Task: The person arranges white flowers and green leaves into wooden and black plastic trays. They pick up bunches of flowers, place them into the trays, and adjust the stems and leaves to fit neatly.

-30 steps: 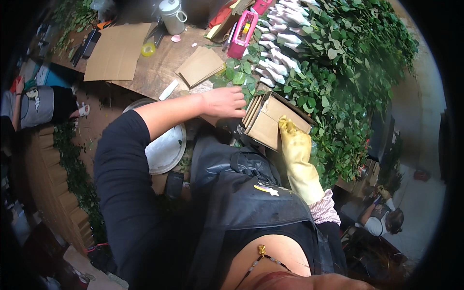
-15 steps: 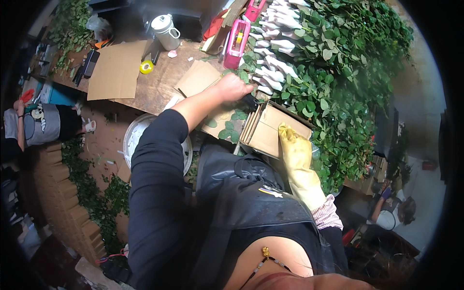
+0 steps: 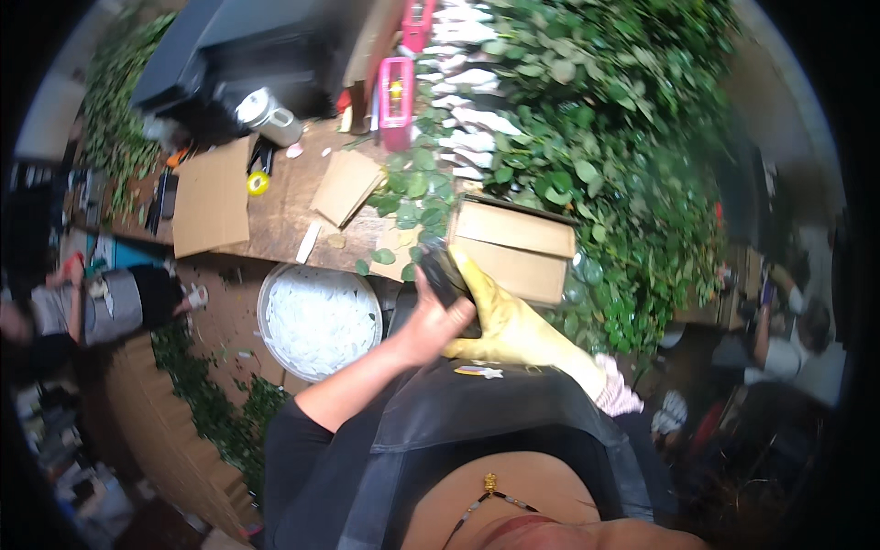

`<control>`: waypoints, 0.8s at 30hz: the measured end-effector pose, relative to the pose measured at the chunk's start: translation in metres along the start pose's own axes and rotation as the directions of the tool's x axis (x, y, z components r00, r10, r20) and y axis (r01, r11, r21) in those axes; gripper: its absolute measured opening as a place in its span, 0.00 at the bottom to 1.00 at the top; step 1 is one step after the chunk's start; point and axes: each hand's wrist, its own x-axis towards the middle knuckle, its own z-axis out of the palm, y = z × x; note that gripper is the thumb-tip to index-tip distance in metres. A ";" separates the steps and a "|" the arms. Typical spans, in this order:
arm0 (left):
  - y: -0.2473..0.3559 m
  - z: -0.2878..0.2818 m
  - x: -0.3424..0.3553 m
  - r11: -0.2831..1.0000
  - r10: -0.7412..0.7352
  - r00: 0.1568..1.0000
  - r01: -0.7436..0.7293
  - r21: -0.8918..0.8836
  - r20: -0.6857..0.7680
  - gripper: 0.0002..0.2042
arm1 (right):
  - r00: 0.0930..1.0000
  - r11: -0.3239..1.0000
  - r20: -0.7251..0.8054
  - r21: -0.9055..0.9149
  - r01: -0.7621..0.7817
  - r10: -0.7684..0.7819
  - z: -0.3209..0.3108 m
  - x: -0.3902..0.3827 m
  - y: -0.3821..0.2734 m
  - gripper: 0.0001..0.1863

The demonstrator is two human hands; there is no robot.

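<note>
My bare left hand (image 3: 433,323) is closed on a dark, shiny black object (image 3: 444,277), held in front of my apron at the table's near edge. Motion blurs the object, so its kind is unclear. On its other side, my right hand (image 3: 500,321) in a long yellow rubber glove presses against it, fingers wrapped round. Just beyond the glove lies an open-topped cardboard box (image 3: 515,246) with flat cardboard pieces in it. Leafy green stems (image 3: 417,197) rest on the table past my left hand.
Bundled leafy stems (image 3: 587,137) with white-wrapped ends (image 3: 467,115) fill the far right. A pink case (image 3: 396,101), cardboard sheets (image 3: 346,188), yellow tape roll (image 3: 258,183) and white jug (image 3: 269,117) are on the table. A round tub (image 3: 321,321) of white pieces stands below left. Other people work at both sides.
My left hand has drawn back from above the box toward my body with the black object. The glove has left the cardboard and moved left onto that object. The view has shifted.
</note>
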 end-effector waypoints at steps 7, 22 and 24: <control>0.012 0.023 0.089 0.506 0.447 0.804 -0.589 0.631 0.392 0.46 | 0.802 0.949 -0.508 0.181 -0.257 0.314 -0.035 -0.054 0.044 0.39; -0.006 0.037 0.141 0.288 0.066 0.578 -0.792 0.539 0.813 0.45 | 0.486 0.514 -0.203 0.123 -0.849 0.850 -0.078 -0.123 0.025 0.21; -0.006 0.040 0.143 0.253 0.053 0.566 -0.804 0.538 0.822 0.44 | 0.412 0.412 -0.216 -0.044 -0.910 0.885 -0.068 -0.115 0.037 0.29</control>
